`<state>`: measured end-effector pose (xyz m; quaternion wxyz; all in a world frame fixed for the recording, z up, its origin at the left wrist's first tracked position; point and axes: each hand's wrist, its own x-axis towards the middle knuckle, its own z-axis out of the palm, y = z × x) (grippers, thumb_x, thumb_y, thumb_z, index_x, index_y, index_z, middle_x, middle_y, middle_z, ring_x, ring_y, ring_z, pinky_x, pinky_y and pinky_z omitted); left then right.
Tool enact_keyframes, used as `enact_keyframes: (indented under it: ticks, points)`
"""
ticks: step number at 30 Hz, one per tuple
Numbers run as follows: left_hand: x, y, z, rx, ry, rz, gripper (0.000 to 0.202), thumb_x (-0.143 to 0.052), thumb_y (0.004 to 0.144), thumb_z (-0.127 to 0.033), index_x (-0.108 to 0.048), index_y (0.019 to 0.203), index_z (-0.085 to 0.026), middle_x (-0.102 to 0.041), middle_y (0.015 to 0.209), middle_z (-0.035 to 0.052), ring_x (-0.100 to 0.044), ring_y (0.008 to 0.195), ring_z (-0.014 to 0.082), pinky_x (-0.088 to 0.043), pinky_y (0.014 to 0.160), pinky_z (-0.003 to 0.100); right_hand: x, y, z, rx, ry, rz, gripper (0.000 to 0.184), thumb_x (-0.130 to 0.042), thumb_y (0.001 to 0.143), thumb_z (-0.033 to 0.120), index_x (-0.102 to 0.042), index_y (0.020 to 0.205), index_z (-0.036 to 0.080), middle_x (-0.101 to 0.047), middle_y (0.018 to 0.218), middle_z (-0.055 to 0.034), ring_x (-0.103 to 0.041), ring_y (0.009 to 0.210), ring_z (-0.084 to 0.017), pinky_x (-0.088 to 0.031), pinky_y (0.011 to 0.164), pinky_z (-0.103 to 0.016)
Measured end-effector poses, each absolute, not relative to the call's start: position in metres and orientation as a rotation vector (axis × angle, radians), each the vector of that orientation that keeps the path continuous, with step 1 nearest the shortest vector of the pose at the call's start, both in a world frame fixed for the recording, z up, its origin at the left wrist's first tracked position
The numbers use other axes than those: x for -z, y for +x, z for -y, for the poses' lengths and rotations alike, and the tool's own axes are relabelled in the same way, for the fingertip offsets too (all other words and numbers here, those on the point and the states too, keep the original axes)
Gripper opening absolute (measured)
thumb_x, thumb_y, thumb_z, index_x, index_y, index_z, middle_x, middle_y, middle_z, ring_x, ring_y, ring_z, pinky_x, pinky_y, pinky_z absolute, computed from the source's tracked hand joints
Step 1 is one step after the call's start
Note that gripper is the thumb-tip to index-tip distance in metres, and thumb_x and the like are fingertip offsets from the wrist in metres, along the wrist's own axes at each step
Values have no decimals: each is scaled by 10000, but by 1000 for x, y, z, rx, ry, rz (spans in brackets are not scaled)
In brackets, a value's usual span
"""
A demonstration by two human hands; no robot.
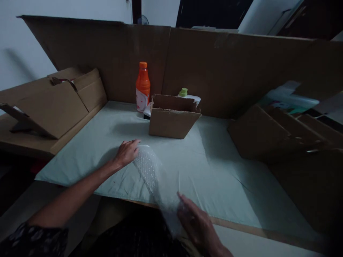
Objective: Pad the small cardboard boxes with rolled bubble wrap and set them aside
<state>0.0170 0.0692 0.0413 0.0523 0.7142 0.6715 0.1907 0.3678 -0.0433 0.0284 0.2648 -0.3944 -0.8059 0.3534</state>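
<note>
A clear sheet of bubble wrap (150, 171) stretches slantwise between my two hands, over the pale green cloth (214, 171) and past its front edge. My left hand (128, 153) is closed on the far left end of the sheet, low above the cloth. Nearer to me, my right hand (197, 223) grips the other end, beyond the table's front edge and smeared by motion. An open cardboard box (171, 123) stands on the cloth just past the hands.
Behind the box stand an orange bottle (143, 87) and a white bottle with a green cap (183, 92). A tall cardboard wall (227, 67) closes the back. Cardboard boxes flank the table, left (61, 107) and right (257, 132), the right one holding a teal container (292, 98).
</note>
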Motion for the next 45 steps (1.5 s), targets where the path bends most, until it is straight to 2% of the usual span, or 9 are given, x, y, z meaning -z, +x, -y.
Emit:
enact_keyframes:
  ticks: [4, 8, 11, 14, 19, 24, 29, 37, 45]
  points:
    - [-49, 71, -110, -578, 2380, -1781, 426, -595, 854, -117, -624, 1273, -187, -706, 1228, 107, -627, 1182, 260, -428, 1069, 411, -7, 357, 89, -1221, -1073, 2210, 377, -539, 970, 394, -682, 1295, 268, -679, 1258, -131, -674, 1120, -257, -571, 938, -386]
    - [-50, 96, -108, -664, 2423, -1720, 615, -645, 857, -175, -484, 1450, -132, -485, 1515, 185, -393, 1440, 329, -256, 1212, 524, -1, 346, 104, -1488, -1256, 1946, 465, -612, 912, 552, -692, 1284, 285, -625, 1371, -122, -567, 1293, -322, -464, 1086, -490]
    - [-52, 73, -65, -753, 2260, -1511, 517, -553, 860, -127, -564, 1376, -163, -559, 1453, 147, -478, 1379, 286, -324, 1191, 505, -10, 338, 98, -1695, -1218, 1683, 475, -662, 860, 592, -721, 1207, 272, -673, 1274, -108, -620, 1182, -314, -496, 1012, -458]
    - [-58, 41, 0, -696, 1859, -1168, 422, -543, 879, -233, -629, 1292, -220, -659, 1331, 88, -595, 1263, 258, -446, 1101, 449, -22, 326, 82, -1928, -1074, 1306, 509, -710, 809, 608, -704, 1168, 246, -725, 953, -69, -665, 833, -218, -525, 750, -333]
    - [-52, 50, 67, -801, 1605, -1264, 798, -725, 768, -338, -426, 1498, -220, -644, 1341, 100, -591, 1248, 261, -427, 1113, 424, -31, 302, 51, -2015, -986, 938, 542, -767, 807, 506, -626, 1241, 214, -656, 699, -4, -578, 651, -130, -456, 648, -249]
    - [-22, 89, 42, -899, 1579, -1703, 509, -521, 855, -178, -562, 1360, -129, -714, 889, 51, -665, 841, 191, -537, 867, 356, -28, 300, 41, -1745, -1014, 1017, 670, -727, 867, 395, -416, 1456, 316, -689, 1045, -46, -637, 721, -138, -529, 627, -271]
    - [-14, 91, 26, -803, 1699, -1845, 581, -547, 830, -151, -511, 1410, -137, -708, 834, 30, -647, 772, 191, -523, 802, 346, -21, 316, 43, -1025, -1097, 1783, 363, -602, 944, 195, -593, 1294, 290, -695, 1055, -52, -685, 907, -178, -579, 776, -313]
    - [-12, 91, 31, -778, 1812, -1962, 589, -543, 830, -136, -489, 1416, -157, -688, 795, 17, -649, 761, 204, -543, 782, 356, -2, 300, 28, -179, -1022, 2299, 400, -543, 894, 73, -589, 1275, 184, -618, 1320, -144, -545, 1209, -294, -497, 904, -449]
    - [-23, 84, 50, -976, 2124, -1724, 600, -679, 853, -276, -491, 1414, -178, -545, 1421, 154, -525, 1297, 293, -478, 1072, 460, -7, 297, 16, -220, -1009, 2345, 226, -537, 947, 88, -672, 1094, 195, -707, 1185, -80, -587, 1120, -246, -428, 858, -376]
